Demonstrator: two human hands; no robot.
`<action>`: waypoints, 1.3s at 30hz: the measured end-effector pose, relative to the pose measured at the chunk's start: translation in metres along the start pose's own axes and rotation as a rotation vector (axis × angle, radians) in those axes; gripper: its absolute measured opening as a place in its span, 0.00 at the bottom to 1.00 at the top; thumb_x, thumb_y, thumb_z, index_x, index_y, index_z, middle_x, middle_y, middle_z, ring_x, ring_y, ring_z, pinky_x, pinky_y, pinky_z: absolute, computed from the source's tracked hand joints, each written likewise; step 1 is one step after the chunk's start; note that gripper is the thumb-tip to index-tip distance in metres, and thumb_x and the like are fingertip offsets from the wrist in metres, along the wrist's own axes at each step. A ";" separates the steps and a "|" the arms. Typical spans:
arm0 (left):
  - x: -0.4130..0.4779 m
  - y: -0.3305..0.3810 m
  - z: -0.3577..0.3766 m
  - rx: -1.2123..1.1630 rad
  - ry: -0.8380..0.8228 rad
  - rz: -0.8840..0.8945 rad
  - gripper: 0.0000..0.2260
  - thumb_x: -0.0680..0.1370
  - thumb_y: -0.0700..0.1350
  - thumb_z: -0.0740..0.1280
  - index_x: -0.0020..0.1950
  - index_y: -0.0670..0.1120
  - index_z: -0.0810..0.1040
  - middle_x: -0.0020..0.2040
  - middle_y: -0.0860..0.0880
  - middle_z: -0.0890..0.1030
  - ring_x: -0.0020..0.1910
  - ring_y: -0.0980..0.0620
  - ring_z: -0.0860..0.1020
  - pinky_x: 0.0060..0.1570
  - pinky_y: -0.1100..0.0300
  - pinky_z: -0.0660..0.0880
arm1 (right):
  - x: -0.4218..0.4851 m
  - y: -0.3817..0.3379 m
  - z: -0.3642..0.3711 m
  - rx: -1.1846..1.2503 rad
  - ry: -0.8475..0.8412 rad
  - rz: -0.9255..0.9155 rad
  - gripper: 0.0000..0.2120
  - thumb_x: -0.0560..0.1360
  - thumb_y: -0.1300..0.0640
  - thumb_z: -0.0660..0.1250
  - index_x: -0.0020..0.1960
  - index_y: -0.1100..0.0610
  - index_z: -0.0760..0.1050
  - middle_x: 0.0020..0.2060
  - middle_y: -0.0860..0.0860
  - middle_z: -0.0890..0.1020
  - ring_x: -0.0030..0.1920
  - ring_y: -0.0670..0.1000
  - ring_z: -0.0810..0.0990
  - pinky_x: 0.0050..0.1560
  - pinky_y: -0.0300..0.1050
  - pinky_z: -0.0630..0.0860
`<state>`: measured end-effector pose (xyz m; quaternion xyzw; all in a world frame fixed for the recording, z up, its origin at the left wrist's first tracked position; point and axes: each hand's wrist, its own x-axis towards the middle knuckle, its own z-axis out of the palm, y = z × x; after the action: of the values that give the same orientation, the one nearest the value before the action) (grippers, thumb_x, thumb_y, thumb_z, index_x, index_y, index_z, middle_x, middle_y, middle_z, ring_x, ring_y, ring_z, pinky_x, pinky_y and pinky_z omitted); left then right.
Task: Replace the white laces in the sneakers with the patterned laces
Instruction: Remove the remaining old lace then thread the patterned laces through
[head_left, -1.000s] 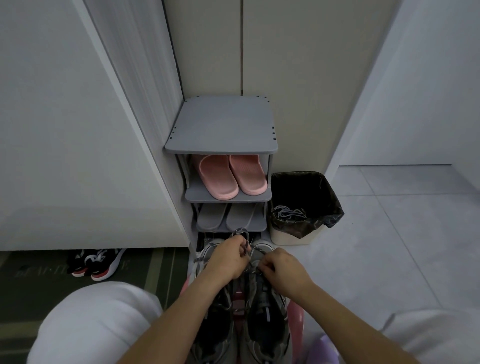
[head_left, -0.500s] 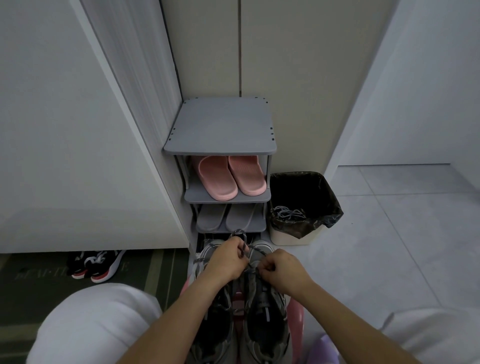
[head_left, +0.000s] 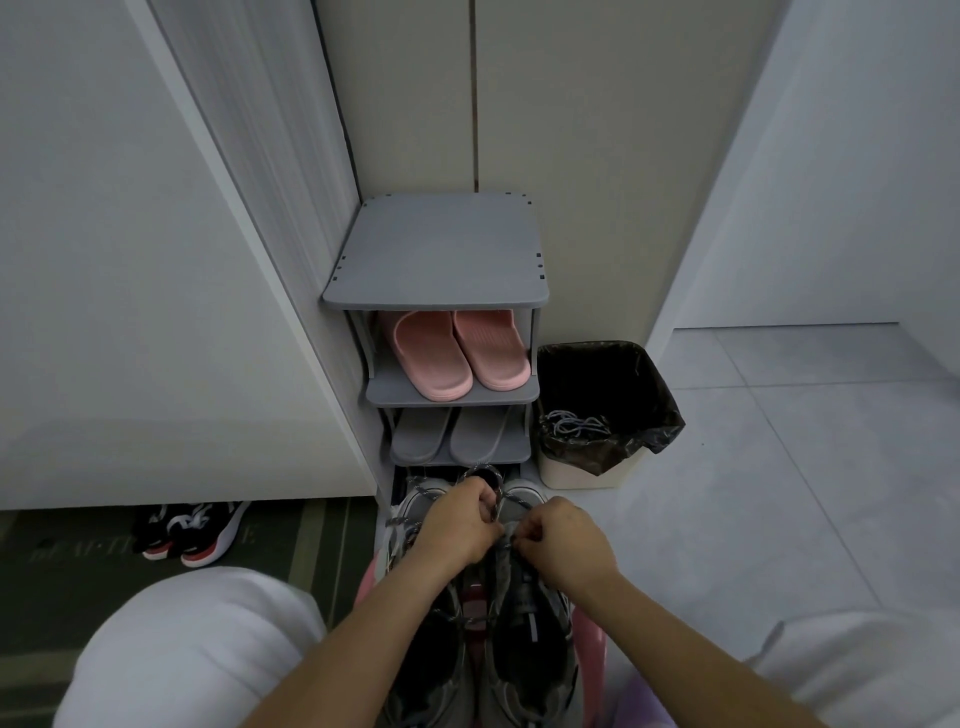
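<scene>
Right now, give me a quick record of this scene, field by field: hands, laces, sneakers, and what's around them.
left hand: grips a loop of the patterned lace
right hand: pinches the same lace, close beside the left hand
sneakers: grey pair, side by side, toes toward the shoe rack
bin: right of the rack, pale laces lying inside
rack shelves: pink slippers above, grey slippers on the shelf below
floor, left: black and red sneakers on a mat

Shoe rack (head_left: 436, 260) in the wall corner, slipper pair (head_left: 457, 358) on its second shelf, another pair (head_left: 452, 439) one shelf below, sneakers (head_left: 524, 623) just before it, bin (head_left: 576, 475) just right of rack, laces (head_left: 571, 423) inside, spare shoes (head_left: 192, 530) at left on mat (head_left: 62, 571).
</scene>
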<state>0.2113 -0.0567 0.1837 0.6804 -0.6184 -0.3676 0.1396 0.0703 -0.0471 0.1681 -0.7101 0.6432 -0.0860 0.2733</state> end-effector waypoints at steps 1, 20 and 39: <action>0.000 0.000 0.000 -0.004 0.004 -0.007 0.10 0.73 0.42 0.71 0.48 0.49 0.70 0.36 0.56 0.73 0.39 0.54 0.74 0.40 0.62 0.71 | -0.001 -0.003 0.001 -0.050 0.018 -0.001 0.07 0.74 0.53 0.64 0.44 0.54 0.80 0.49 0.51 0.77 0.47 0.52 0.79 0.44 0.44 0.75; 0.003 -0.006 0.004 -0.042 0.010 -0.089 0.15 0.72 0.46 0.72 0.56 0.44 0.75 0.44 0.52 0.76 0.45 0.54 0.75 0.44 0.63 0.70 | -0.019 0.001 0.031 0.072 0.332 -0.031 0.01 0.69 0.54 0.72 0.39 0.49 0.82 0.40 0.45 0.79 0.44 0.49 0.77 0.45 0.45 0.63; 0.003 -0.018 0.007 -0.175 -0.015 -0.148 0.18 0.74 0.44 0.71 0.61 0.42 0.73 0.52 0.46 0.80 0.45 0.55 0.76 0.39 0.67 0.71 | -0.026 -0.002 0.030 0.310 0.109 0.250 0.06 0.71 0.45 0.69 0.47 0.42 0.81 0.52 0.40 0.65 0.58 0.46 0.65 0.64 0.46 0.62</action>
<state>0.2197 -0.0543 0.1662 0.7067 -0.5330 -0.4345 0.1664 0.0822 -0.0142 0.1500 -0.5686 0.7191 -0.1880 0.3526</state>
